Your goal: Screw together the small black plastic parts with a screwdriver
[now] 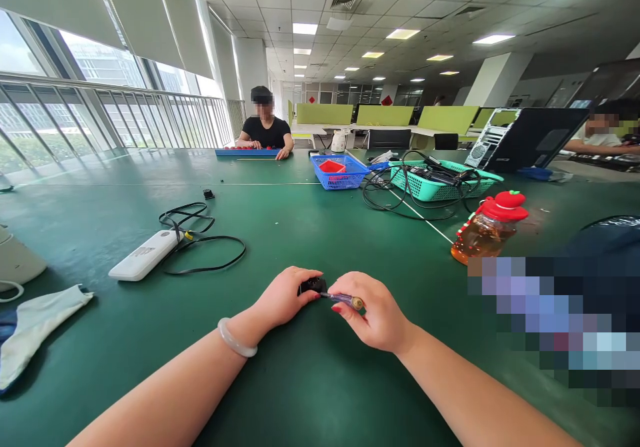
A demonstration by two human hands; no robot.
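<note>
Resting on the green table, my left hand (285, 295) is closed around a small black block-like part (313, 284), whose exact kind I cannot make out. My right hand (373, 310) grips a screwdriver (346, 299) with a see-through purplish handle and a yellowish end. The screwdriver lies nearly level, its tip pointing left and meeting the side of the black part. My fingers cover some of the part and some of the handle. A pale bangle circles my left wrist.
Left on the table (200, 360) are a white power bank (147, 255) with a black cable (210, 270), and a cloth (37, 334). Farther off stand a blue basket (340, 179), a teal basket (430, 192) of cables and a red-lidded bottle (487, 230). A person (267, 130) sits opposite.
</note>
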